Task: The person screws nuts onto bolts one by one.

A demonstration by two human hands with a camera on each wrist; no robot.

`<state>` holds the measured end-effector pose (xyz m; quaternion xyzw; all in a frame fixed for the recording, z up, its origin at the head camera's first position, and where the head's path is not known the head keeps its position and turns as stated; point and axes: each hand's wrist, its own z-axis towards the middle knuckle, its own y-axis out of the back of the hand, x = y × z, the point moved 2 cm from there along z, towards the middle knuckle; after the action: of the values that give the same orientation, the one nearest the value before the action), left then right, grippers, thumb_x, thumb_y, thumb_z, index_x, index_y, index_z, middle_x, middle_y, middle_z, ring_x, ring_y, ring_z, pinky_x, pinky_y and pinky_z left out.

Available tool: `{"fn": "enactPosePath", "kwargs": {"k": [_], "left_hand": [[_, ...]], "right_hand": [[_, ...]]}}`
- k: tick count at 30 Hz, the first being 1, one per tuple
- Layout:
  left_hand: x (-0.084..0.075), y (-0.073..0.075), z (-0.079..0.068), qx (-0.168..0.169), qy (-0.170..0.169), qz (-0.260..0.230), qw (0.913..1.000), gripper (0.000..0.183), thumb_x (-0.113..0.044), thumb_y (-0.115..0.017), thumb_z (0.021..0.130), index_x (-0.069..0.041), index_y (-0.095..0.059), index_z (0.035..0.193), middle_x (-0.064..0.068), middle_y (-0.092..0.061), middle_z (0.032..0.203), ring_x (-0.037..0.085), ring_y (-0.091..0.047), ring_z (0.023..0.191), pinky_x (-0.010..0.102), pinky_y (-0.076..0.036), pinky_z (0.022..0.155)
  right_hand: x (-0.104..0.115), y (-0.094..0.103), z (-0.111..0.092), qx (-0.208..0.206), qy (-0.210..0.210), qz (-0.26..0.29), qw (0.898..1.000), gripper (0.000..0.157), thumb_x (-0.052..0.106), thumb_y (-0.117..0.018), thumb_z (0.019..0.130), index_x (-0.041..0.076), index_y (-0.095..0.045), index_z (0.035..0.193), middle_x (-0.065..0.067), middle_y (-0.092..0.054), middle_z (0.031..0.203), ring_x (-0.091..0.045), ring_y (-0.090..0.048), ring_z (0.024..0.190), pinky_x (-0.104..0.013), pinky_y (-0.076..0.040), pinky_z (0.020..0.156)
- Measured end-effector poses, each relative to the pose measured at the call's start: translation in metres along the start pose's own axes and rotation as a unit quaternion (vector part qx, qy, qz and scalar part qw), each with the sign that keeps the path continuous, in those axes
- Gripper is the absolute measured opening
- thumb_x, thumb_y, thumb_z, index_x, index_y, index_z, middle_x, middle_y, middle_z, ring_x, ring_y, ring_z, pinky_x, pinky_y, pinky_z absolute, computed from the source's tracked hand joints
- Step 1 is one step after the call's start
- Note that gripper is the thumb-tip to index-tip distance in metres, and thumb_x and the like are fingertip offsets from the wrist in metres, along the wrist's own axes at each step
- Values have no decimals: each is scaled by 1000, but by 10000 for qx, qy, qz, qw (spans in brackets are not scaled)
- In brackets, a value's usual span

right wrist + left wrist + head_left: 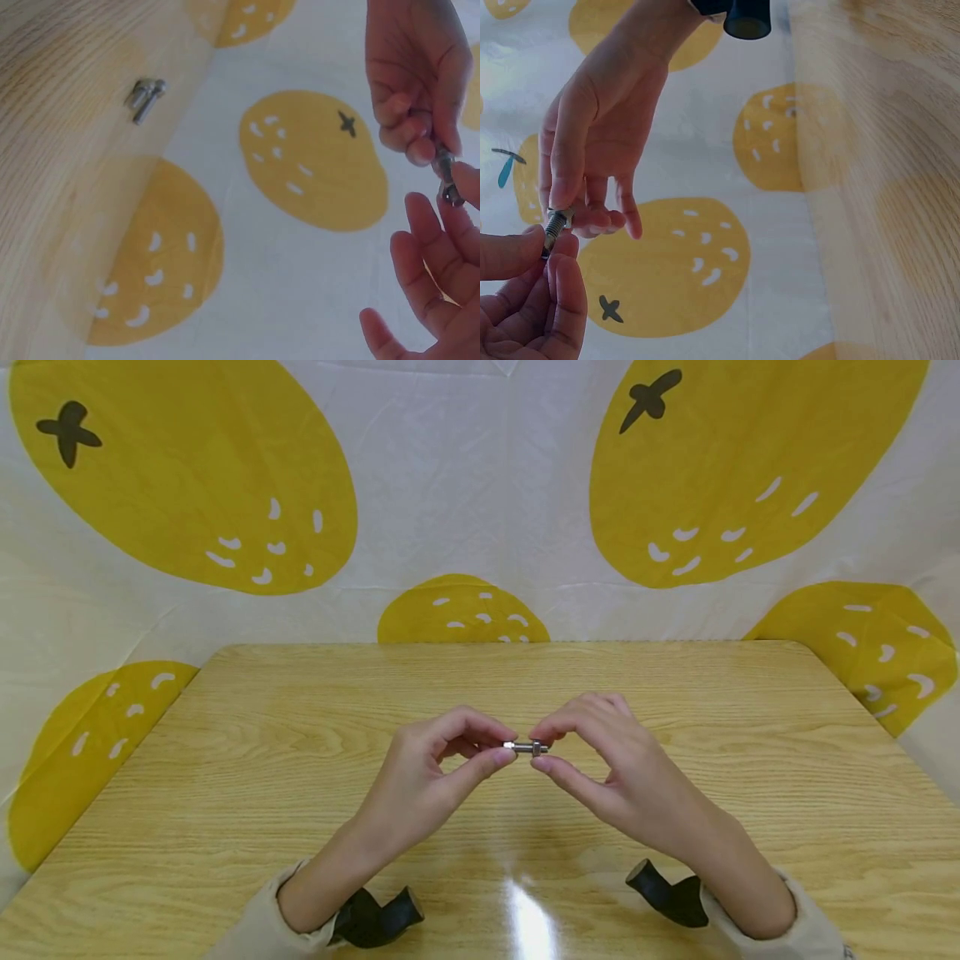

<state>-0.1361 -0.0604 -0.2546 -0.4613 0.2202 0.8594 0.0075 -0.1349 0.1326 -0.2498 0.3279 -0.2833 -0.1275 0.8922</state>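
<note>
A small metal bolt [523,747] lies crosswise between the two hands above the table, with a nut [537,748] on its threaded shank near the right end. My left hand [435,764] pinches the bolt's left end between thumb and fingers. At the other end, my right hand [618,768] has thumb and index finger on opposite sides of the nut. The left wrist view shows the bolt's threads [555,226] between both hands, with the right thumb at the nut. In the right wrist view, fingers partly cover the nut [451,195].
Loose metal bolts [148,97] lie together on the wooden table in the right wrist view. The wood-grain tabletop [300,710] spreads under both hands. A white cloth with yellow fruit shapes [472,485] hangs behind it. Black wrist mounts [378,918] sit at both sleeves.
</note>
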Motion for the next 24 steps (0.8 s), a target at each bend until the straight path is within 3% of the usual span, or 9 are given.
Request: {"fn": "enactPosePath", "kwargs": {"k": [7,13,18,21,24], "left_hand": [[0,-1,-1,27,-89,-54,9999,10,-9,-66,86,-5,-66,95,4,-70,86,8,-65,72,25,-53,61],[-1,-1,0,33,-99,-30,9999,10,-9,-67,85,-4,-66,95,4,-70,86,7,-64,71,24,-53,61],[0,-1,0,33,-58,9,10000,10,-10,-66,86,-6,-66,96,3,-70,87,7,-64,73,24,-53,62],[0,-1,0,27,-45,11,10000,11,-10,-66,86,-5,-66,96,3,-70,87,7,-64,73,24,-53,62],[0,0,0,9,-54,-2,10000,11,-10,-66,86,-5,-66,96,3,-70,87,7,-64,73,24,-53,62]], "right_hand": [[-2,-4,-1,144,-68,-98,9998,3,17,-58,92,15,-60,93,9,-60,92,-9,-50,95,-31,-33,92],[-4,-8,-2,-34,-6,-99,9999,22,16,-43,100,16,-61,86,12,-59,84,-7,-52,88,-30,-33,88],[-4,-3,-3,77,-284,-35,9996,7,19,-61,91,18,-63,97,12,-61,93,-7,-50,94,-29,-35,88],[-2,-2,-3,120,-195,-8,9997,22,18,-71,83,15,-62,102,9,-61,97,-8,-51,96,-29,-37,88],[-1,-1,-2,72,-70,14,9999,25,14,-73,80,13,-61,101,7,-61,97,-9,-51,95,-28,-38,88]]}}
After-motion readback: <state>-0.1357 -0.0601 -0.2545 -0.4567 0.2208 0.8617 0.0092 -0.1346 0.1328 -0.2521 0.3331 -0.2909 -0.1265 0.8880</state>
